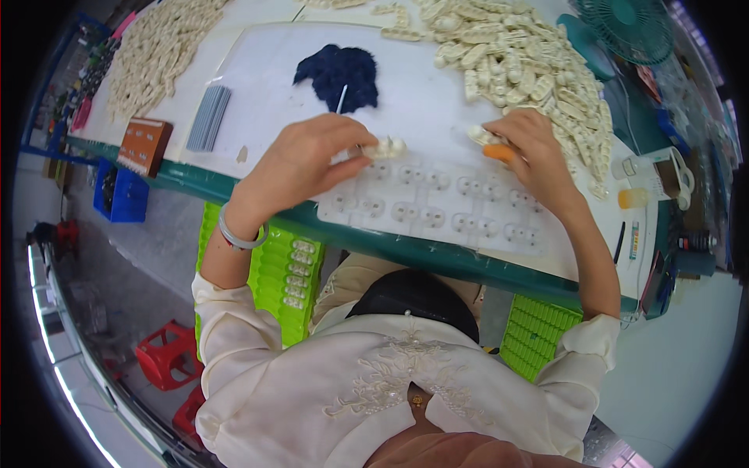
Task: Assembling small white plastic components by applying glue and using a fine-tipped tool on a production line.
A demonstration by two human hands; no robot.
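My left hand [312, 156] is closed, thumb and fingers pinching a small cream piece with rounded knobs [389, 147]. My right hand [534, 147] is closed around a short orange object [499, 153], perhaps a tool's handle. A second cream piece [477, 134] shows at its fingertips; whether the fingers grip it is unclear. Just below both hands, a clear tray [394, 228] holds several small two-holed parts in rounded pockets. Beyond my left hand, a thin white stick [342, 98] lies against a dark blue fluffy cloth [343, 66].
Heaps of cream pieces cover the table's far right [499, 62] and far left [164, 54]. A grey ribbed block [209, 118] and a brown box [145, 146] sit at left. Green crates [273, 265] stand below the edge. At right are a fan [624, 27] and a yellow-filled jar [633, 198].
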